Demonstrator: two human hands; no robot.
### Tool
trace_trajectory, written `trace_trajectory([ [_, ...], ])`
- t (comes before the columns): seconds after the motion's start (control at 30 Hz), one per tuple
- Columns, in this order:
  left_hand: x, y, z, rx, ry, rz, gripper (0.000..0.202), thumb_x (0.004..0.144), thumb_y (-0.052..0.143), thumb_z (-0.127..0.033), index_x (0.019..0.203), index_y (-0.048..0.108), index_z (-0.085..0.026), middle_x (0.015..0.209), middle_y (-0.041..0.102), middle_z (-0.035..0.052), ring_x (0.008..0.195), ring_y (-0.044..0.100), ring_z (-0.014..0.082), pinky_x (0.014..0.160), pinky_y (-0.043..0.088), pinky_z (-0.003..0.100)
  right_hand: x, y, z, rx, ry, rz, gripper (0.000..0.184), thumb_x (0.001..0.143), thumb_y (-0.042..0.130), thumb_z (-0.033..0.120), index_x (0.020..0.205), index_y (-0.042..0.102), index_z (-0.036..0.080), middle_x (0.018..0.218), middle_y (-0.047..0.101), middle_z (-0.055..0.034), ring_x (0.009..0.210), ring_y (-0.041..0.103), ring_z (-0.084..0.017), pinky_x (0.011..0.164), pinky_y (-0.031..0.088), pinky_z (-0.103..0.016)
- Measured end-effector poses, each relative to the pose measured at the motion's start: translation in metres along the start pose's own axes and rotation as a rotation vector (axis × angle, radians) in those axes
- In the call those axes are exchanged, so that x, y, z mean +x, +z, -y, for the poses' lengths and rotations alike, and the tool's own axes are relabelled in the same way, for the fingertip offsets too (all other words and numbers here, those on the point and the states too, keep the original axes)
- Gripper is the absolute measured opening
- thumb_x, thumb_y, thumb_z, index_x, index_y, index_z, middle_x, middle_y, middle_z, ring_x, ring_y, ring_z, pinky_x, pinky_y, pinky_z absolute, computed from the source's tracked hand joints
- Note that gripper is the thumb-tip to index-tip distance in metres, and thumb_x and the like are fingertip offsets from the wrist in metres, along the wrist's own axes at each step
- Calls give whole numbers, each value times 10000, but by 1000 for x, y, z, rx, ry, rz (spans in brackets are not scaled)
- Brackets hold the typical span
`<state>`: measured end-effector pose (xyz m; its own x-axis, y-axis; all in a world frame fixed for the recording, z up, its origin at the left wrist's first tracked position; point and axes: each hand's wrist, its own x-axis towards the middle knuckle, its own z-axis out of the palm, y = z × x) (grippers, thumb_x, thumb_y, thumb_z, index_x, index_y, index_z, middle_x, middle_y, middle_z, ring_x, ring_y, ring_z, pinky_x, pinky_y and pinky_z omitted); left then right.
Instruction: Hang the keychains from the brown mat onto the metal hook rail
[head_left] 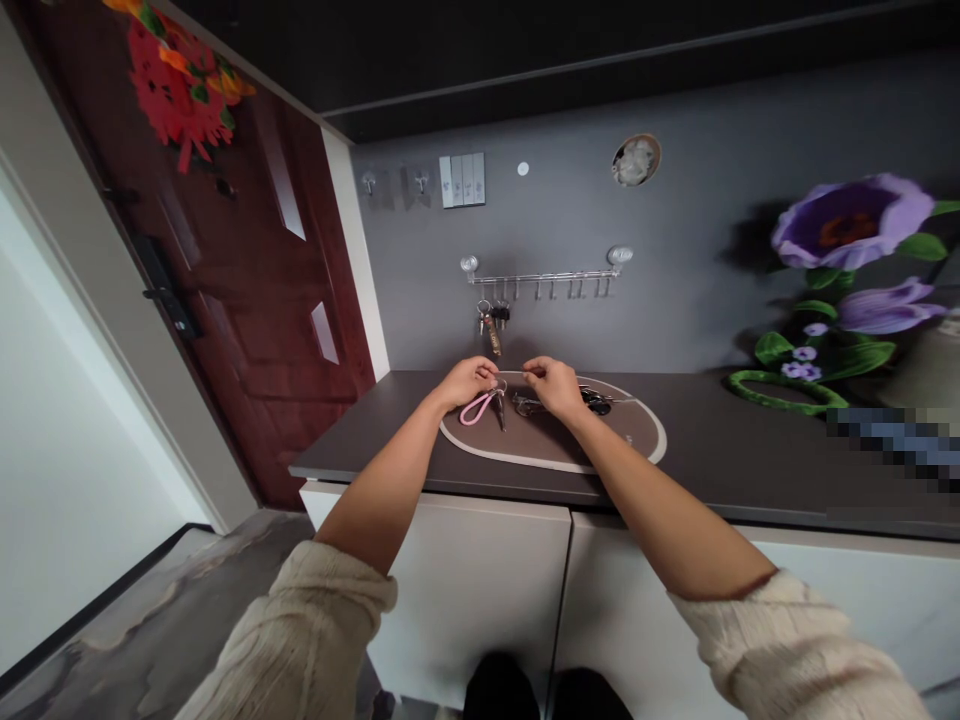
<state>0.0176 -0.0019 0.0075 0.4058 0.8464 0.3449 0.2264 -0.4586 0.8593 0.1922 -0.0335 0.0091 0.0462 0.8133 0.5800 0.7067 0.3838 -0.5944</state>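
My left hand [468, 381] pinches the ring of a key set with a pink loop strap [471, 412]; a dark key or tag hangs down from it over the oval brown mat [517, 446]. A short gap to the right, my right hand [553, 386] has its thumb and fingers pressed together, and whether anything small is between them is hidden. Beneath and beside it several more keys [598, 402] lie on the mat, partly covered by the hand. On the wall rack [551, 277] above, a few keys with a brown tag [493, 335] hang from the left hooks.
The mat lies on a dark countertop [735, 460] over white cabinets [465, 580]. Purple artificial flowers [847, 225] with a green ring base stand at the right. A dark shelf [600, 60] overhangs the counter. Left of it is a red-brown door [247, 280].
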Motion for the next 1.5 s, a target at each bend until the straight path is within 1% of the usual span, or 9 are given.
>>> trace_trajectory([
  [0.13, 1, 1, -3, -105, 35, -78, 210, 630, 598, -90, 823, 516, -107, 672, 526, -19, 566, 493, 47, 580, 406, 203, -2, 1, 2, 57, -49, 36, 194, 699, 546, 224, 868, 627, 177, 806, 655, -34, 732, 588, -123, 722, 427, -245],
  [0.23, 0, 1, -5, -181, 54, -138, 243, 613, 622, -115, 831, 516, -116, 672, 539, -19, 580, 507, 53, 601, 413, 210, -4, 1, 6, 105, -100, 92, 188, 709, 535, 261, 851, 630, 182, 816, 656, -27, 733, 579, -124, 727, 420, -250],
  [0.4, 0, 4, -10, -312, 62, -218, 281, 579, 657, -153, 818, 511, -126, 664, 557, -16, 577, 521, 65, 596, 417, 221, -6, 0, 10, 181, -112, 158, 183, 716, 520, 293, 816, 632, 189, 823, 654, -14, 733, 571, -128, 716, 410, -251],
  [0.63, 2, 9, -15, -472, 64, -340, 299, 551, 680, -170, 780, 493, -127, 619, 548, -22, 553, 533, 77, 575, 434, 235, 0, 12, 2, 325, -106, 121, 242, 704, 525, 363, 818, 621, 172, 808, 647, -27, 713, 562, -130, 690, 414, -251],
  [0.83, 2, 13, -14, -533, 74, -323, 326, 528, 694, -184, 775, 490, -126, 621, 551, -32, 516, 530, 67, 588, 443, 246, 6, 18, -2, 417, -74, 71, 292, 688, 534, 411, 797, 615, 153, 767, 636, -35, 684, 552, -128, 673, 413, -254],
  [1.13, 1, 14, -14, -530, 125, -277, 379, 517, 712, -224, 816, 496, -139, 659, 570, -26, 582, 548, 79, 625, 440, 245, 6, 13, 2, 605, -3, 80, 272, 614, 609, 395, 710, 608, 140, 696, 612, -22, 632, 523, -115, 644, 407, -251],
  [1.3, 1, 14, -14, -497, 129, -282, 375, 513, 718, -245, 812, 517, -141, 681, 580, -18, 626, 545, 75, 660, 422, 227, 9, 12, 3, 618, -11, 53, 266, 608, 615, 400, 686, 606, 146, 680, 602, -18, 630, 511, -117, 650, 400, -257],
  [1.37, 2, 14, -12, -488, 132, -296, 366, 520, 713, -270, 807, 527, -141, 692, 575, -13, 639, 542, 77, 652, 419, 222, 10, 11, 3, 619, -27, 31, 267, 607, 615, 406, 679, 601, 148, 684, 600, -17, 642, 513, -120, 671, 398, -263],
  [1.5, 5, 14, -6, -407, 126, -327, 312, 581, 661, -349, 782, 548, -138, 706, 571, 11, 632, 523, 84, 564, 392, 196, 13, 11, 2, 649, -21, 1, 304, 614, 602, 446, 686, 579, 151, 663, 578, -11, 627, 507, -119, 662, 409, -270],
])
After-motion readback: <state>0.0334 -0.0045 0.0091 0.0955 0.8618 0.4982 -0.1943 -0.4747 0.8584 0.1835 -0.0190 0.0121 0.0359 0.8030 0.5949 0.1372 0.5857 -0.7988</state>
